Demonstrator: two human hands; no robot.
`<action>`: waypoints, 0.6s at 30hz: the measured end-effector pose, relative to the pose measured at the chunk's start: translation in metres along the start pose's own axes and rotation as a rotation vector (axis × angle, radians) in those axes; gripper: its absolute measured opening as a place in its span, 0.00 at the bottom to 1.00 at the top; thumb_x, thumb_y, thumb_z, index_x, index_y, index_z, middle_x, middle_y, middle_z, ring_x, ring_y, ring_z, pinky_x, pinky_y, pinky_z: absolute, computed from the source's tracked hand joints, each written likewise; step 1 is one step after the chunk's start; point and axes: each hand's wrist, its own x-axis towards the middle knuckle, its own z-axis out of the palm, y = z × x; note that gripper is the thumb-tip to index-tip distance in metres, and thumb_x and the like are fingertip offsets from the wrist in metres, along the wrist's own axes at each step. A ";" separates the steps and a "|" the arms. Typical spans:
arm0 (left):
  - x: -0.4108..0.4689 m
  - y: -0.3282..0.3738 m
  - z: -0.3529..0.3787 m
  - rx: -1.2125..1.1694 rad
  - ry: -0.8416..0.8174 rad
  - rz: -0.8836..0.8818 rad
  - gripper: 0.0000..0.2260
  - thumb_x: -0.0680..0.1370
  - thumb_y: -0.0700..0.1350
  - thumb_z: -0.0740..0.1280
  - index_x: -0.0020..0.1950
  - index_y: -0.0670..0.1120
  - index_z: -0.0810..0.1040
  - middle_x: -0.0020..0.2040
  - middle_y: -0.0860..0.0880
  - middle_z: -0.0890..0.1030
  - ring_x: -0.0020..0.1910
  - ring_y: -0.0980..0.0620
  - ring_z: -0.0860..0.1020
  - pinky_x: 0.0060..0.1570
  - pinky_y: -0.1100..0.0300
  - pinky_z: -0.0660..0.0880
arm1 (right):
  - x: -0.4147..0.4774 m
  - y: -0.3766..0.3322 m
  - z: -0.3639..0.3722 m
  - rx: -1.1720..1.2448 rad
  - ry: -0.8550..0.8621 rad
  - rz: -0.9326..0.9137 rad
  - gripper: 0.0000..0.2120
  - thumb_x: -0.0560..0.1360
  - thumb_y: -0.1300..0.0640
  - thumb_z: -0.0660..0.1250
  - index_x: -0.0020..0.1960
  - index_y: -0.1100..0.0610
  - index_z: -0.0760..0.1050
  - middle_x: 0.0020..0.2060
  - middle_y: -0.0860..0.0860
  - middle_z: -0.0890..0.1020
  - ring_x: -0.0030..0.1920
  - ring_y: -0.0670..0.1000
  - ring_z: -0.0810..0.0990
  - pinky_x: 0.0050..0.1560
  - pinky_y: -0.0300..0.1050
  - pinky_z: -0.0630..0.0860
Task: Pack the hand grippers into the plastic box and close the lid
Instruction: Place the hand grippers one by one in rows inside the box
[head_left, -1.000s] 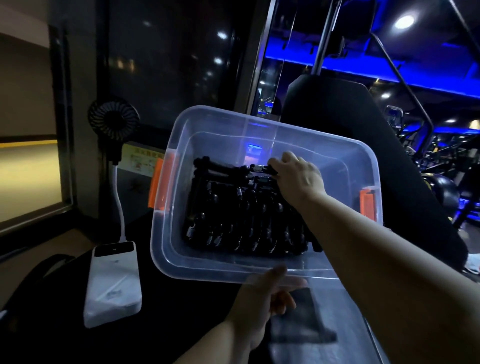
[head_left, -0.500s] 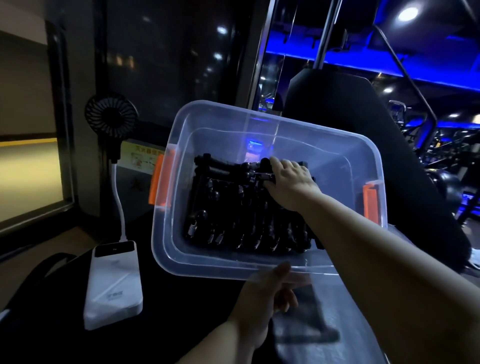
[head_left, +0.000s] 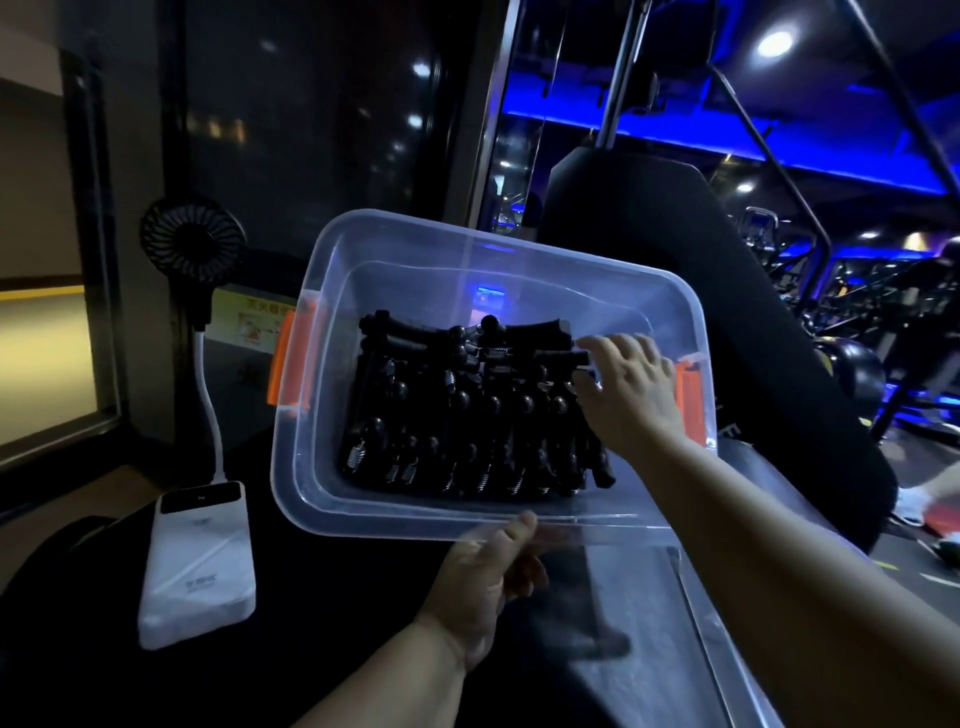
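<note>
Packing looks nearly done: hand grippers (head_left: 467, 415) fill the tilted plastic box (head_left: 519, 270), left hand (head_left: 483, 587) gripping its near rim, right hand (head_left: 628, 389) loosely spread on them (lid (head_left: 737, 597) apparently underneath, unfitted)

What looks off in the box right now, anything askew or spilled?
The plastic box is tipped toward the camera, held at its near rim by the left hand, not lying flat. The hand grippers sit packed inside; none spilled. The right hand rests on the row's right end. No lid on it yet.
</note>
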 end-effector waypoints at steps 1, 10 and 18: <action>-0.001 0.000 0.000 0.004 -0.003 0.001 0.37 0.65 0.59 0.71 0.56 0.27 0.74 0.45 0.34 0.77 0.30 0.53 0.73 0.32 0.64 0.68 | -0.006 0.008 -0.003 0.001 0.076 0.040 0.19 0.75 0.50 0.65 0.65 0.52 0.72 0.62 0.53 0.74 0.67 0.58 0.66 0.62 0.55 0.62; -0.009 0.006 0.008 0.060 -0.068 0.010 0.18 0.73 0.53 0.62 0.44 0.41 0.85 0.48 0.41 0.84 0.31 0.55 0.74 0.38 0.61 0.67 | -0.046 0.052 -0.018 0.380 0.025 0.718 0.24 0.77 0.46 0.63 0.66 0.59 0.64 0.63 0.62 0.70 0.58 0.64 0.74 0.55 0.52 0.68; -0.014 0.009 0.013 0.100 -0.014 -0.005 0.19 0.76 0.52 0.61 0.48 0.37 0.83 0.48 0.44 0.85 0.30 0.56 0.74 0.37 0.62 0.69 | -0.064 0.061 -0.011 0.431 0.000 0.663 0.15 0.81 0.45 0.54 0.47 0.57 0.65 0.43 0.59 0.75 0.45 0.61 0.74 0.42 0.48 0.62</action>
